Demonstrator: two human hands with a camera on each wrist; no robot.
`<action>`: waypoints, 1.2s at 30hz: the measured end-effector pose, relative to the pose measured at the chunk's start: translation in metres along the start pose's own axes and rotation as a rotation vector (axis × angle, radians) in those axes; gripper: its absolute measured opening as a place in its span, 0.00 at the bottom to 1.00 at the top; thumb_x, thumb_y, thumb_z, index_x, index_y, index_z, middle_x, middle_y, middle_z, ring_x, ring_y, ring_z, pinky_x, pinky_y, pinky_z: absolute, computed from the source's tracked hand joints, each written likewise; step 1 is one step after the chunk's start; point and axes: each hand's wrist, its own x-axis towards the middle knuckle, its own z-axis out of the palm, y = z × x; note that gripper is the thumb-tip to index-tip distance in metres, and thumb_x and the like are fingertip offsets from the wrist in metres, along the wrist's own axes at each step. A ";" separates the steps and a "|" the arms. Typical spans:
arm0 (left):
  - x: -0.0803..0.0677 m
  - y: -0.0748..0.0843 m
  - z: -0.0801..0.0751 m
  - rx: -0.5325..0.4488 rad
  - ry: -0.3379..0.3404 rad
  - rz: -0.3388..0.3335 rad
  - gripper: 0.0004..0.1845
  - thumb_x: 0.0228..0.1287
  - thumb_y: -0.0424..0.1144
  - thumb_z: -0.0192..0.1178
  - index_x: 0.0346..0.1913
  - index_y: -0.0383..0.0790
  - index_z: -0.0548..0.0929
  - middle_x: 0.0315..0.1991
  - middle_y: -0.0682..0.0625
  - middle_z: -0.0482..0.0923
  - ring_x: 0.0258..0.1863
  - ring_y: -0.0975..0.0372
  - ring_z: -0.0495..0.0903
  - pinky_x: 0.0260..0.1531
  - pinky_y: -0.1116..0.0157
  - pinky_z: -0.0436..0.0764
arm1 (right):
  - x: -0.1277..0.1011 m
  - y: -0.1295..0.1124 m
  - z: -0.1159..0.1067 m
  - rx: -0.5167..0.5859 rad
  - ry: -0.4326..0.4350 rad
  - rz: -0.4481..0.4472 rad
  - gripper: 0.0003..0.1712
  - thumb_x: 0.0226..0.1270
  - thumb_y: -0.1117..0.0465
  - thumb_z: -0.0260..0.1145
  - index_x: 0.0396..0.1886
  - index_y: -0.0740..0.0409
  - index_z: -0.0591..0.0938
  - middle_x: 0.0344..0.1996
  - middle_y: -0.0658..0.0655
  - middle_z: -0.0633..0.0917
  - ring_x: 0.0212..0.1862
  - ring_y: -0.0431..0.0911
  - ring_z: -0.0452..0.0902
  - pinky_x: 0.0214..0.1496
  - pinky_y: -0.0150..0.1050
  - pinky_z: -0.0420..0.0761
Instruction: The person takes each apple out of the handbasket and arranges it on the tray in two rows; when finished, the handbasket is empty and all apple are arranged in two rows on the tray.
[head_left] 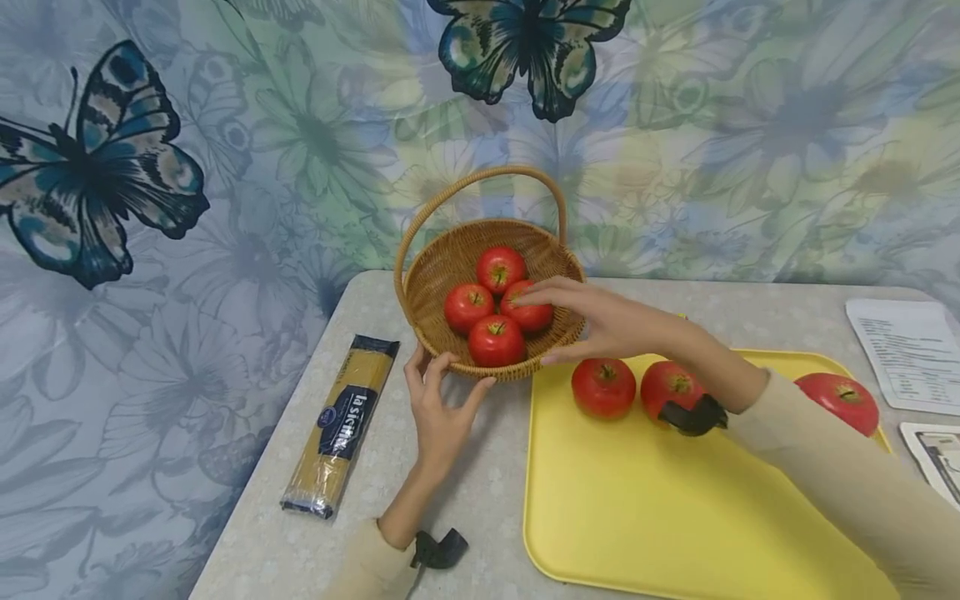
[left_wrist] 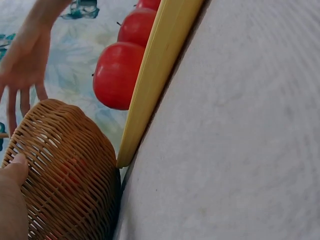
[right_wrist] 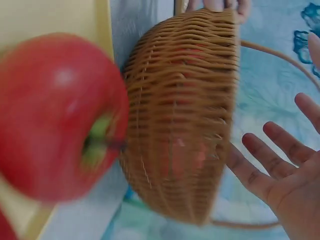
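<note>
A wicker basket [head_left: 457, 258] with a tall handle stands at the back of the table, holding several red apples [head_left: 497, 340]. My left hand [head_left: 442, 417] grips its near-left rim, the thumb pressed to the woven outside in the left wrist view. Over the right side of the rim reaches my right hand [head_left: 611, 317], overlapping the rightmost apple in the head view. Its fingers [right_wrist: 280, 145] look spread and loosely straight in the right wrist view, nothing held, beside the basket's opening. Three more red apples [head_left: 603, 388] sit on a yellow tray [head_left: 637, 500].
A pack of spaghetti [head_left: 341, 429] lies left of the basket. Right of the tray are a printed sheet [head_left: 907, 354] and a white-edged card [head_left: 937, 454]. A butterfly-patterned cloth [head_left: 712, 167] hangs behind the table.
</note>
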 end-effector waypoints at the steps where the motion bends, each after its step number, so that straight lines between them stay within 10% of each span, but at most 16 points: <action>1: 0.001 0.004 -0.001 -0.001 0.004 0.007 0.27 0.44 0.33 0.79 0.48 0.32 0.77 0.68 0.36 0.57 0.68 0.47 0.63 0.58 0.73 0.74 | 0.011 0.001 0.004 0.008 -0.015 0.002 0.40 0.60 0.45 0.72 0.71 0.43 0.68 0.69 0.50 0.67 0.69 0.48 0.64 0.64 0.53 0.75; 9: 0.007 0.034 -0.007 0.013 0.008 0.045 0.26 0.41 0.26 0.78 0.44 0.27 0.76 0.63 0.28 0.61 0.63 0.42 0.65 0.53 0.63 0.79 | 0.062 0.019 0.028 0.003 -0.183 0.110 0.41 0.61 0.43 0.71 0.71 0.48 0.68 0.69 0.53 0.69 0.71 0.51 0.63 0.71 0.52 0.66; 17: 0.004 0.018 -0.003 0.031 0.002 0.036 0.26 0.42 0.30 0.79 0.45 0.28 0.77 0.65 0.28 0.60 0.65 0.43 0.65 0.51 0.55 0.80 | 0.081 0.023 0.044 -0.042 -0.241 0.139 0.35 0.63 0.50 0.71 0.69 0.50 0.71 0.67 0.56 0.70 0.70 0.54 0.63 0.70 0.54 0.68; 36: 0.001 -0.005 -0.002 0.035 -0.034 -0.004 0.26 0.49 0.43 0.77 0.49 0.38 0.77 0.69 0.43 0.57 0.69 0.54 0.61 0.52 0.57 0.80 | 0.077 0.021 0.037 -0.031 0.054 0.027 0.32 0.53 0.51 0.78 0.60 0.45 0.79 0.55 0.52 0.76 0.57 0.47 0.73 0.62 0.49 0.76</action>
